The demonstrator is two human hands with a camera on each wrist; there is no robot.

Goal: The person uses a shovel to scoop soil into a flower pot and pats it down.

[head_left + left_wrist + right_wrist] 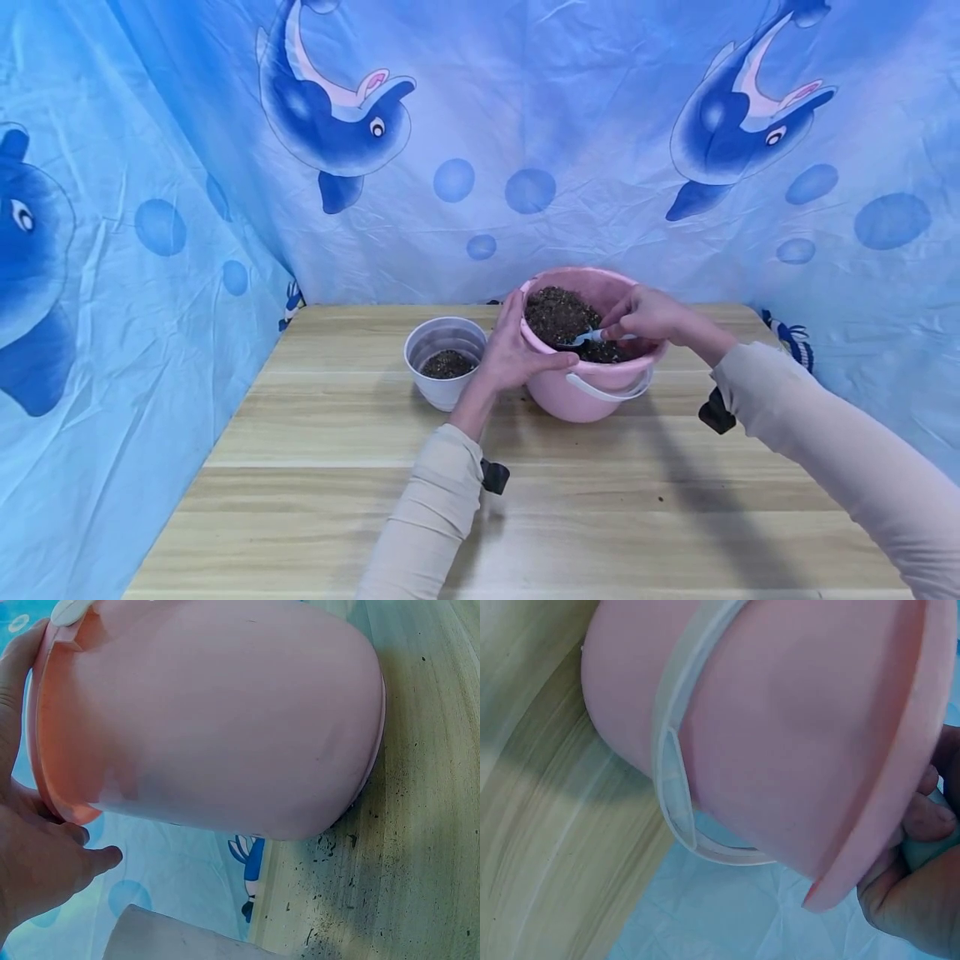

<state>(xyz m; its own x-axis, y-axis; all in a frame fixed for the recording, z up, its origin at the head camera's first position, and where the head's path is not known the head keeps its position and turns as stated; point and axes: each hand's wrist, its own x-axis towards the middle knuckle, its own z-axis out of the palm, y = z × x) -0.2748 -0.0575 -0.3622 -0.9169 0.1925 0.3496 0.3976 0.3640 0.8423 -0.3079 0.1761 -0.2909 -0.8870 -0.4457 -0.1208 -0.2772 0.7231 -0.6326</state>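
Observation:
A pink bucket (577, 396) with a white handle (611, 392) stands on the table, dark soil (557, 315) inside it. My left hand (510, 354) holds the bucket's left rim, thumb stretched along the front edge. Over the right side of the rim, my right hand (637, 319) reaches in and grips a small light-blue trowel (595, 336), whose blade lies at the soil. The right wrist view shows curled fingers (926, 817) round its handle, partly hidden behind the rim. Left of the bucket is a white pot (445, 392) with some soil at the bottom.
The wooden table (337, 500) carries scattered soil crumbs, many beside the bucket's base in the left wrist view. A blue cloth (480, 100) printed with dolphins hangs behind and along both sides.

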